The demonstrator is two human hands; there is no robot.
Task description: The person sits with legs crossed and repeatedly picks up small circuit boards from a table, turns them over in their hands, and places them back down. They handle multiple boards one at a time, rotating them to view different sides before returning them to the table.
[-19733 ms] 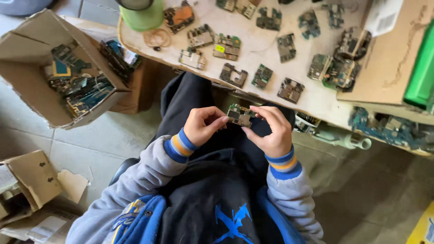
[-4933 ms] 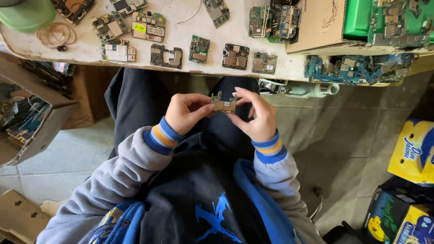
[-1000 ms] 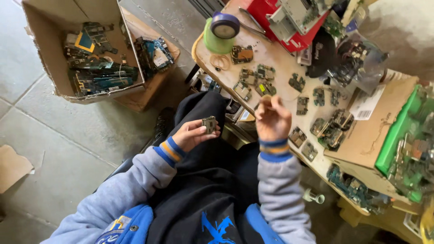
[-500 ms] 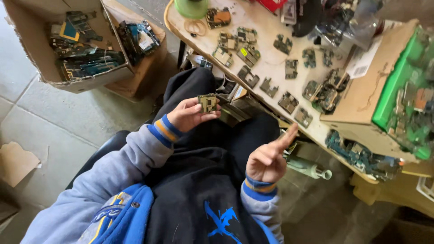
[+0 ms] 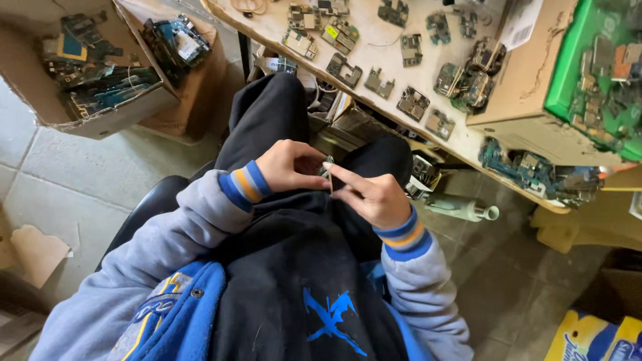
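While the person sits with black-trousered legs stretched toward the desk [image 5: 461, 144], both hands meet over the lap just short of its near edge: the left hand [image 5: 289, 166] is curled shut and the right hand [image 5: 369, 196] is pinched closed, the two gripping a small board [image 5: 327, 172] between their fingertips, most of it hidden by the fingers. Seen from above, the desk is a pale, scuffed top running slantwise across the view, and many small circuit boards [image 5: 412, 103] lie on it in loose rows. At the desk's right end stands a brown carton [image 5: 535, 80], and beyond it a green tray [image 5: 602, 73] holds more boards. A tangle of blue-green boards [image 5: 535, 170] hangs over the desk's near edge just below the carton. Under that edge, a pale tube-shaped tool [image 5: 461, 207] lies near the right hand. Left of the desk, an open cardboard box [image 5: 93, 113] full of scrap boards sits on the floor [image 5: 80, 174], which is grey tile. A torn piece of cardboard [image 5: 37, 251] lies on the floor, well apart from the desk. Yellow-and-blue packets [image 5: 595, 337] lie below the desk's right end.
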